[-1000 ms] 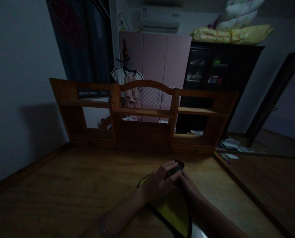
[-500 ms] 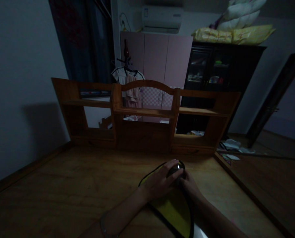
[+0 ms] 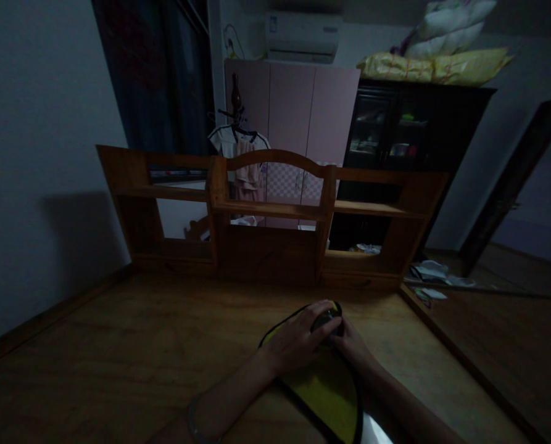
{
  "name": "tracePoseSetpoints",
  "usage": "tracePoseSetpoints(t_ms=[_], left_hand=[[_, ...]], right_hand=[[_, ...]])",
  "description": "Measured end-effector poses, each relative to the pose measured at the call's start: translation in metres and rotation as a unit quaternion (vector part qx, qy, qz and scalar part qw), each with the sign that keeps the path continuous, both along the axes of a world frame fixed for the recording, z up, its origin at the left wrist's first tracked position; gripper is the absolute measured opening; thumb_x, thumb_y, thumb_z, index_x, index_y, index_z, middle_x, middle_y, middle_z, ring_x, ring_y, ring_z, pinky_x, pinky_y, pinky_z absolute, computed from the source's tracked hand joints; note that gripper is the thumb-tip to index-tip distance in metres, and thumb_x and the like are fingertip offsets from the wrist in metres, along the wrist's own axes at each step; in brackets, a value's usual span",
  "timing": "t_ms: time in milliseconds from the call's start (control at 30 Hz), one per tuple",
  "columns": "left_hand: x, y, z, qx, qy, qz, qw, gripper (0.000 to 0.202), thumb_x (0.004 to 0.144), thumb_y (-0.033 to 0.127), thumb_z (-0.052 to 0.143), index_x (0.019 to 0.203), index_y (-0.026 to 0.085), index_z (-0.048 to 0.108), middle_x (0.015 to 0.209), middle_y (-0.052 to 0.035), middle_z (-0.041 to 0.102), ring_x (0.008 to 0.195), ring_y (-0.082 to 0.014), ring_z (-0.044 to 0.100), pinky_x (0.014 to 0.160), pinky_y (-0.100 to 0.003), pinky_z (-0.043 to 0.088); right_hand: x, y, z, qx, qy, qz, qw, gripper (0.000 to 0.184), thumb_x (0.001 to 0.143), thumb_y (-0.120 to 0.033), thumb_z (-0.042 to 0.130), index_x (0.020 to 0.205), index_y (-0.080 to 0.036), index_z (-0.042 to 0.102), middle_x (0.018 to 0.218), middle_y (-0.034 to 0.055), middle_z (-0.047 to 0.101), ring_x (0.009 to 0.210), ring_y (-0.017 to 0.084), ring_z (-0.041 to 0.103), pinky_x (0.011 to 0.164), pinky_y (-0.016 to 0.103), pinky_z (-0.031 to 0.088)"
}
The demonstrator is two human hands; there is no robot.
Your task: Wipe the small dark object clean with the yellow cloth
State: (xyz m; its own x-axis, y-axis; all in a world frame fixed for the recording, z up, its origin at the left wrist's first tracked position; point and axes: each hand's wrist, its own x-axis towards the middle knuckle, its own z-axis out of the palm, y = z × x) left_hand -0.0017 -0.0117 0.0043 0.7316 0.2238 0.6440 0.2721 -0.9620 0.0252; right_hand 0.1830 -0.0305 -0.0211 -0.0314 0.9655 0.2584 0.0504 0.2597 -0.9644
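Note:
A flat yellow piece with black edging, perhaps a cloth or pouch, lies on the wooden surface below my hands. Over its far end my left hand curls its fingers around a dark, shiny, rounded object, whose kind I cannot make out in the dim light. From the other side my right hand presses its bent fingers to the same object, close to the yellow piece's black edge. Both hands partly hide the object. Something white shows under my right forearm at the bottom of the view.
A wooden tabletop spreads around my hands, with a raised edge on the right. Along its far side stands a low wooden shelf unit. Papers or bags lie beyond the right edge. Farther back are pink cupboards and a dark cabinet.
The dark object and my right hand's fingers have shifted slightly left, and the object's bright glint has dimmed. My left hand has barely moved.

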Motion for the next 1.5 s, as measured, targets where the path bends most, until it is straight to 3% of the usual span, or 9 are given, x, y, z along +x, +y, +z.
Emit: tracePoseSetpoints(t_ms=[233,433,633,833,1000,1233,1500], left_hand=[[-0.001,-0.001,0.002,0.004,-0.007,-0.005,1.000,0.071,0.084,0.020,0.064,0.145,0.019,0.027,0.147,-0.0161,0.027,0.140,-0.0283,0.025,0.112,-0.045,0.037],[0.000,-0.002,0.002,-0.007,-0.009,-0.002,1.000,0.074,0.085,0.031,0.067,0.145,0.021,0.025,0.146,-0.0163,0.028,0.139,-0.0297,0.027,0.110,-0.047,0.039],[0.000,-0.004,0.002,-0.044,-0.025,0.003,0.999,0.080,0.083,0.033,0.070,0.145,0.021,0.022,0.147,-0.0161,0.026,0.138,-0.0296,0.029,0.109,-0.047,0.040],[-0.001,-0.003,0.002,-0.060,-0.016,-0.006,0.998,0.082,0.081,0.027,0.070,0.147,0.021,0.020,0.148,-0.0155,0.024,0.139,-0.0306,0.026,0.110,-0.049,0.037],[0.000,-0.002,0.000,-0.057,-0.025,-0.004,0.998,0.083,0.083,0.031,0.070,0.147,0.023,0.019,0.148,-0.0151,0.025,0.138,-0.0306,0.029,0.109,-0.050,0.039],[0.000,-0.003,0.001,-0.061,-0.025,-0.006,0.998,0.083,0.082,0.036,0.070,0.147,0.021,0.020,0.148,-0.0142,0.025,0.138,-0.0292,0.027,0.110,-0.047,0.038],[0.001,-0.003,0.001,-0.037,-0.024,-0.003,0.999,0.079,0.083,0.033,0.069,0.146,0.022,0.021,0.146,-0.0152,0.028,0.136,-0.0298,0.031,0.108,-0.048,0.041]], right_hand=[[0.004,0.003,-0.008,-0.032,0.003,-0.015,0.999,0.046,0.061,-0.026,0.071,0.106,-0.018,0.063,0.108,0.0096,0.068,0.105,0.034,0.062,0.094,0.047,0.049],[0.002,-0.001,-0.004,-0.002,-0.019,-0.023,1.000,0.038,0.068,-0.026,0.066,0.105,-0.016,0.067,0.106,0.0090,0.069,0.101,0.032,0.063,0.090,0.043,0.051],[0.000,-0.002,0.000,0.006,-0.037,-0.043,0.998,0.030,0.074,-0.034,0.067,0.096,-0.014,0.070,0.093,0.0093,0.072,0.089,0.032,0.065,0.079,0.041,0.053],[-0.001,-0.004,0.001,0.022,-0.048,-0.039,0.998,0.032,0.081,-0.040,0.061,0.097,-0.014,0.070,0.096,0.0102,0.072,0.092,0.032,0.064,0.079,0.040,0.053],[-0.003,-0.006,0.003,0.015,-0.018,-0.042,0.999,0.033,0.079,-0.036,0.063,0.102,-0.014,0.070,0.102,0.0098,0.071,0.098,0.033,0.063,0.085,0.043,0.051],[0.000,-0.002,0.001,-0.002,-0.025,-0.052,0.998,0.033,0.078,-0.037,0.064,0.099,-0.012,0.070,0.096,0.0096,0.073,0.093,0.033,0.065,0.080,0.040,0.053],[-0.004,-0.004,0.008,0.003,-0.049,-0.051,0.997,0.026,0.068,-0.029,0.065,0.088,-0.013,0.069,0.083,0.0066,0.072,0.081,0.031,0.065,0.069,0.036,0.055]])
